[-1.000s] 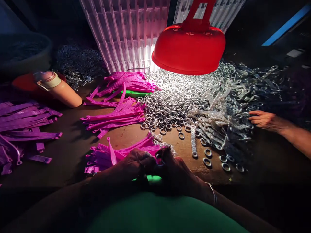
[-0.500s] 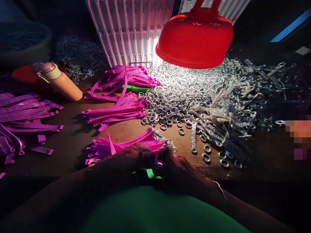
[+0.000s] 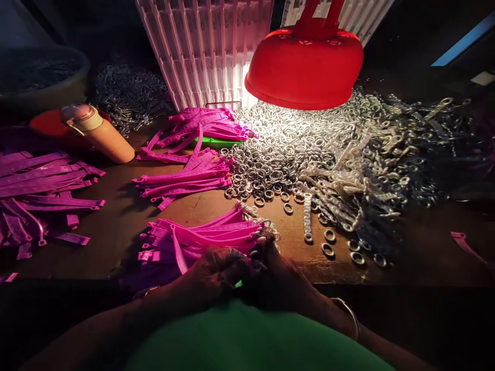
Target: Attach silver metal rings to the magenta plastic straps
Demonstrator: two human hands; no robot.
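My left hand (image 3: pixel 222 270) is closed in dark shadow at the table's front edge, seemingly on a pink strap (image 3: pixel 178 250) that bends down behind it. Against its fingertips, my right hand (image 3: pixel 284 273) is pinched shut. A shiny metal ring (image 3: pixel 258 262) shows between the fingers of both hands; how it meets the strap is hidden. Just beyond the hands lies a bundle of pink straps (image 3: pixel 209 234), with pale rings and links (image 3: pixel 274 232) at its right end.
A red lamp (image 3: pixel 305 69) hangs over a heap of metal rings (image 3: pixel 286 139). Whitish chain strips (image 3: pixel 340 190) lie to its right. More pink straps (image 3: pixel 42 175), an orange bottle (image 3: pixel 106 136) and a tub (image 3: pixel 50 82) are on the left. A corrugated panel (image 3: pixel 204 51) stands behind.
Both hands have dropped slightly towards my body, and the left has shifted right. A ring now shows between the fingers. The other person's hand at the far right has left view; a pink strap shows there.
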